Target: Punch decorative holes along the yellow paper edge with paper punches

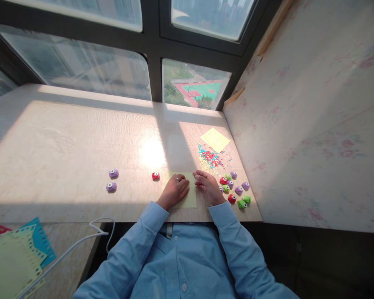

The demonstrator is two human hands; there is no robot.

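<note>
A pale yellow sheet of paper (190, 200) lies on the table near its front edge. My left hand (174, 192) rests on this sheet with its fingers curled down, a ring on one finger. At the sheet's right edge is my right hand (208, 186), its fingers bent together towards the paper; anything between the fingertips is too small to make out. Just left of the sheet stands a red craft punch (156, 176). Beside my right hand, several purple, red and green punches (232, 198) are grouped.
Red, blue and yellow paper bits (211, 158) lie beyond my right hand, below a yellow sheet (215, 140). Two purple punches (113, 174) stand to the left. Punched coloured sheets (11, 259) and a white cable (71, 248) are at the lower left. A wall (305, 124) bounds the right side.
</note>
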